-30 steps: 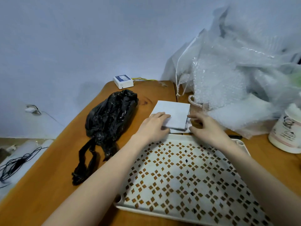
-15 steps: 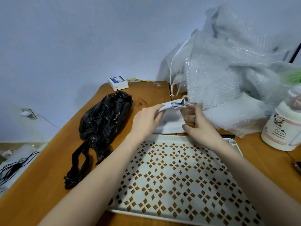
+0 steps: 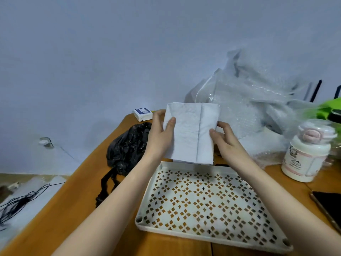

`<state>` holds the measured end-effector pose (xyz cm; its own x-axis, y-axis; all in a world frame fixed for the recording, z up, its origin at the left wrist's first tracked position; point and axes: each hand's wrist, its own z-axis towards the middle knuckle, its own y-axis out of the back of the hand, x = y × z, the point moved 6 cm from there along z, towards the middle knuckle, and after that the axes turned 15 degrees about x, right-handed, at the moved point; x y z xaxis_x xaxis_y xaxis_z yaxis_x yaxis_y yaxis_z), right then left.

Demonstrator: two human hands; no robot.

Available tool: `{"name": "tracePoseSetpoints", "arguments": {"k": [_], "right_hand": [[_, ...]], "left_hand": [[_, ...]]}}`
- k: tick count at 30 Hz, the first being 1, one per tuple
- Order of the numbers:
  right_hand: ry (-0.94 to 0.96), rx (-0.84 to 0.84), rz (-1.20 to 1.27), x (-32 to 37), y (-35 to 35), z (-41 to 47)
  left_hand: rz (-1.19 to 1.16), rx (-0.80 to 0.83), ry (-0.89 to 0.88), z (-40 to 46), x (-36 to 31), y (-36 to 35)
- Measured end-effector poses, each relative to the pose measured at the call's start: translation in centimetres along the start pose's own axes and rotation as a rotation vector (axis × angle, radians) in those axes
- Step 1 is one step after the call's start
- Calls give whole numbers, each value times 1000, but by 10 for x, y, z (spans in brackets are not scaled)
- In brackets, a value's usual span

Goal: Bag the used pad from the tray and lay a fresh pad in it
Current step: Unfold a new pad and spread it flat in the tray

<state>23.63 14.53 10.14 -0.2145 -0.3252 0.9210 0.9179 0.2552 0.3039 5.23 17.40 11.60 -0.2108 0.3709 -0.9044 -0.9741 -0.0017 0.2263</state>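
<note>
A folded white pad (image 3: 190, 134) stands upright in the air above the far edge of the white perforated tray (image 3: 206, 202). My left hand (image 3: 160, 135) grips the pad's left edge, thumb on its front. My right hand (image 3: 227, 143) holds the pad's right edge, fingers partly behind it. The tray lies flat on the wooden table and holds nothing. To the tray's left, a tied black plastic bag (image 3: 127, 148) rests on the table.
Crumpled bubble wrap (image 3: 258, 111) is piled at the back right. A white bottle with a pink lid (image 3: 308, 152) stands to the right, a phone (image 3: 330, 206) near the right edge. A small white box (image 3: 143, 114) sits by the wall. Cables (image 3: 20, 202) lie on the floor at left.
Both hands picked the folded pad up off the table and raised it upright above the tray's far edge. The view has tilted upward.
</note>
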Motion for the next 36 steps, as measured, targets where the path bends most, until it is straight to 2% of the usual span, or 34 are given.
{"name": "tracePoseSetpoints", "arguments": {"k": [4,6,7,10,13,18,21,24,27,29,32,36], "right_hand": [[58,-45,147,21,-1,-17],[71,-72,126,29,-1,-23],[74,-70,110,31,-3,-25],[83,2,113,37,-14,-30],[116,19,168,43,-17,-36],[92,8,203,39,-7,-44],[29,-32,143,31,4,-49],[-1,-101,18,24,18,-55],[-32,-152,-54,12,28,-60],[-75,-151,-81,4,31,-61],[-131,-153,-274,-5,36,-61],[-46,-139,-448,7,29,-62]], "left_hand": [[242,23,-15,-20,-14,-3],[320,173,39,-27,-19,-19],[284,290,74,-31,-19,-29],[-57,606,201,-53,-31,-59],[-82,691,171,-64,-42,-62],[58,647,109,-67,-47,-46],[187,472,112,-60,-37,-27],[126,266,157,-56,-26,-7],[26,142,151,-54,-21,9],[-8,114,146,-54,-20,15],[1,101,98,-51,-23,18],[-6,119,-9,-50,-32,15]]}}
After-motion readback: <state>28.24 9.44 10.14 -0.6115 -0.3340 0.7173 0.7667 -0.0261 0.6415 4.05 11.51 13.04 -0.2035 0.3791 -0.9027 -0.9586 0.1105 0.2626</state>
